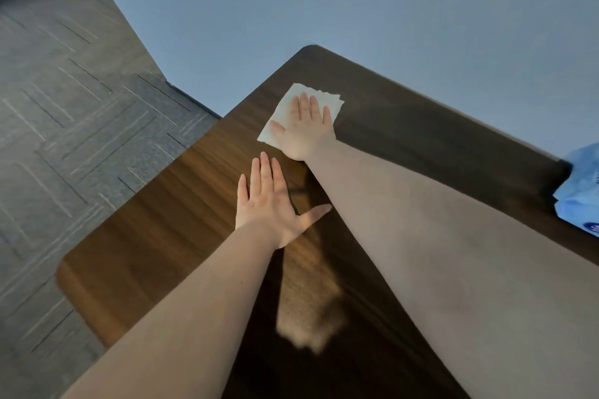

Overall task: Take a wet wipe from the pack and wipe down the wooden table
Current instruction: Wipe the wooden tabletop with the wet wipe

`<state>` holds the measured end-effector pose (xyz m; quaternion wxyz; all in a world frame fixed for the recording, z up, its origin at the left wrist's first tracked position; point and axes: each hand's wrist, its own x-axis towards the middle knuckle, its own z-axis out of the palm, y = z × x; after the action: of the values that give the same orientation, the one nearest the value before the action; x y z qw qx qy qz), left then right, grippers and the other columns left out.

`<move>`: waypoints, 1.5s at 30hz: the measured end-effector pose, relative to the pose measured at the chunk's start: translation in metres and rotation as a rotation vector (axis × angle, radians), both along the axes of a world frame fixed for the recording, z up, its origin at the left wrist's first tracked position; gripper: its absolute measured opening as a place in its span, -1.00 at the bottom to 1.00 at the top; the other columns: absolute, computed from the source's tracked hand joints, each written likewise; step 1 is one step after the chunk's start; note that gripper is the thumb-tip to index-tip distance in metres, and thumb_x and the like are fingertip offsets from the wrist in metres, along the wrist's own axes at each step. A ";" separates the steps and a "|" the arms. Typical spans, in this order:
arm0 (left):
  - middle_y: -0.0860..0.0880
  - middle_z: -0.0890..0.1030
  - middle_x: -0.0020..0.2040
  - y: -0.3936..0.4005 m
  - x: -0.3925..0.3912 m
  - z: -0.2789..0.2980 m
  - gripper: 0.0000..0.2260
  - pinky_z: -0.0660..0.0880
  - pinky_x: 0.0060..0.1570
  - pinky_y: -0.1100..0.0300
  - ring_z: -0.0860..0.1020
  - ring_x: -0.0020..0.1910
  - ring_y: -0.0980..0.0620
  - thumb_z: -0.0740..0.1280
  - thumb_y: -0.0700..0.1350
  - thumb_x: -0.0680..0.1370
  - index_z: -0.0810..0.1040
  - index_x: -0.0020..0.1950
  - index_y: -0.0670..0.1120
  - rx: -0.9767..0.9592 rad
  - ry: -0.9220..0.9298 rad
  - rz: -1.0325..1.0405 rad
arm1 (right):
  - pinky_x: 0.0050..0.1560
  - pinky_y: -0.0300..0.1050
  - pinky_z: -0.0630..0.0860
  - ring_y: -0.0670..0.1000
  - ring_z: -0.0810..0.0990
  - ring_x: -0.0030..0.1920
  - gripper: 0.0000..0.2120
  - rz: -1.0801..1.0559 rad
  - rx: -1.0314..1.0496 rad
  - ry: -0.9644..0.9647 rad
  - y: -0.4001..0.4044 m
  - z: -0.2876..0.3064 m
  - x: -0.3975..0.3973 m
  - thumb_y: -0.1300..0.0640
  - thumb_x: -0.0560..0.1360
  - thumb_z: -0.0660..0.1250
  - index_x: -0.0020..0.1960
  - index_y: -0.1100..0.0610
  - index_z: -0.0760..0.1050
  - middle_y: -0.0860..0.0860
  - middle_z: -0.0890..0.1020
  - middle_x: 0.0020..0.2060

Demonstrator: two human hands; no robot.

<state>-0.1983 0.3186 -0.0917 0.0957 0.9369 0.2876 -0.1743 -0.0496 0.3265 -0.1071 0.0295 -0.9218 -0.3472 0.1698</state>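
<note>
Your right hand (pixel 306 126) lay flat, palm down and fingers spread, pressing the white wet wipe (pixel 291 110) onto the wooden table (pixel 168 223); it was not clenched around the sheet but pinning it under the open palm. Your left hand (pixel 270 204) was also open and flat on the wood, holding nothing, with the thumb stretched out to the side, and it seemed to be bracing you.

The wipe sat just beyond your left fingertips, toward the far rounded corner of the table. Its far edges showed past your right fingers and its near corner stuck out beside your right thumb. The right hand was the one on it, so the left had no claim on the sheet. The table's long run stretched from that far corner back toward your body, and most of the unwiped-looking surface lay nearer to you and off to the right. I judged that the coming stroke depended on dragging the wipe back along that axis, toward you, without pushing it further out, since the far edge was close.

The blue pack (pixel 580 191) lay at the right edge of the view, well apart from both hands. Some dark blue print showed on it, but it was cut off and too blurred to read.
</note>
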 end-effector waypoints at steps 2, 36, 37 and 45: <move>-0.13 -0.28 0.55 0.000 0.000 0.000 0.20 -0.19 0.48 -0.09 -0.29 0.51 -0.10 -0.35 0.56 0.05 -0.27 0.52 -0.15 -0.006 -0.002 -0.006 | 0.49 0.09 -0.24 0.11 -0.22 0.54 -0.31 0.024 0.012 -0.015 0.008 -0.003 0.001 -0.24 0.59 -0.22 0.54 0.16 -0.26 0.10 -0.20 0.55; -0.05 -0.20 0.57 -0.318 0.074 0.021 -0.20 -0.12 0.50 0.02 -0.20 0.53 0.03 -0.09 0.39 0.51 -0.23 0.54 -0.10 -0.061 0.054 -0.898 | 0.49 -0.01 -0.27 -0.02 -0.26 0.53 -0.31 -0.758 -0.103 0.054 -0.543 0.005 -0.053 -0.29 0.57 -0.24 0.53 0.07 -0.33 0.00 -0.25 0.55; -0.04 -0.21 0.56 -0.336 0.077 0.020 -0.20 -0.13 0.50 0.02 -0.21 0.52 0.04 -0.08 0.39 0.50 -0.23 0.54 -0.08 -0.071 0.047 -0.936 | 0.49 -0.01 -0.27 -0.02 -0.26 0.53 -0.32 -0.798 -0.108 0.060 -0.566 0.004 -0.055 -0.28 0.57 -0.24 0.54 0.07 -0.32 0.00 -0.25 0.55; -0.02 -0.26 0.56 -0.482 0.079 0.008 -0.18 -0.22 0.46 0.05 -0.25 0.51 0.07 -0.11 0.42 0.48 -0.27 0.53 -0.06 -0.121 0.019 -1.191 | 0.52 0.01 -0.20 -0.01 -0.21 0.54 -0.32 -1.104 -0.140 0.051 -0.736 0.010 -0.084 -0.27 0.58 -0.22 0.55 0.10 -0.24 0.00 -0.19 0.56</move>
<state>-0.1189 -0.1635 -0.0834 0.0321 0.9282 -0.2966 -0.2224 -0.1336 -0.4097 -0.0970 0.0613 -0.9622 0.2001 0.1742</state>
